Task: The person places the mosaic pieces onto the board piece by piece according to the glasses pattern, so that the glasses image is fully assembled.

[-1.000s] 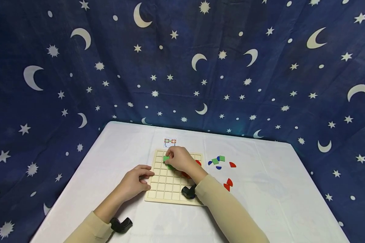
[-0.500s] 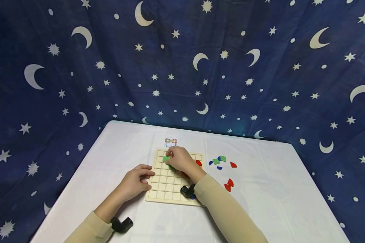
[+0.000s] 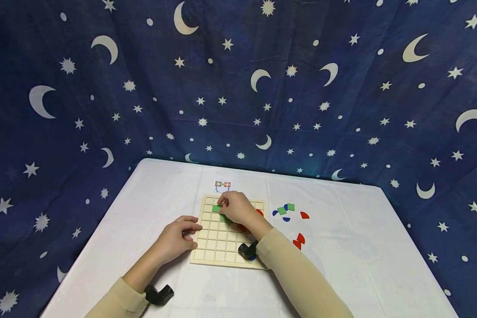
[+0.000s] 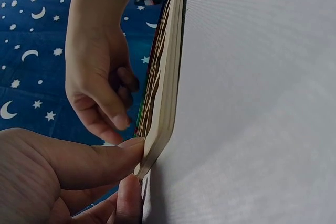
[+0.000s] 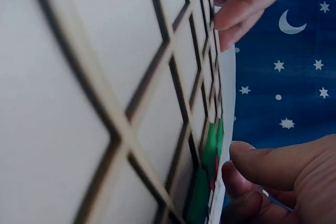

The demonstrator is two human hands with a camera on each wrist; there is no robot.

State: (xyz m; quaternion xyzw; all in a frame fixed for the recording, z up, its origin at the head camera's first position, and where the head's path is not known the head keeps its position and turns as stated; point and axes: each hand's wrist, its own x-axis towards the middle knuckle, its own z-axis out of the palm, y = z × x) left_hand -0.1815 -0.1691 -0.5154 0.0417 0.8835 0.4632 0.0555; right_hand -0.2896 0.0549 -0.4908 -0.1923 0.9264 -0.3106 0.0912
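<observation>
The head view alone gives the whole pale wooden grid board (image 3: 210,244), lying on the worktop (image 3: 353,238) with a small printed card (image 3: 222,185) behind it and, to its right, loose green squares, blue half-discs and red wedges. A flat green square (image 3: 216,208) sits on the board just under the fingertips of the right hand (image 3: 237,209); that hand is loosely curled, and the right wrist view shows a slight gap between thumb and forefinger, with nothing visible inside it. The left hand (image 3: 174,238) has its fingers relaxed and thumb well apart, touching the board's left edge; only the left wrist view reveals that edge's thickness, with the thumb against it. A smooth white cloth covers the worktop, faintly creased, and behind hangs a dark-blue fabric backdrop (image 3: 230,84) printed with pale moons, stars and dots.
</observation>
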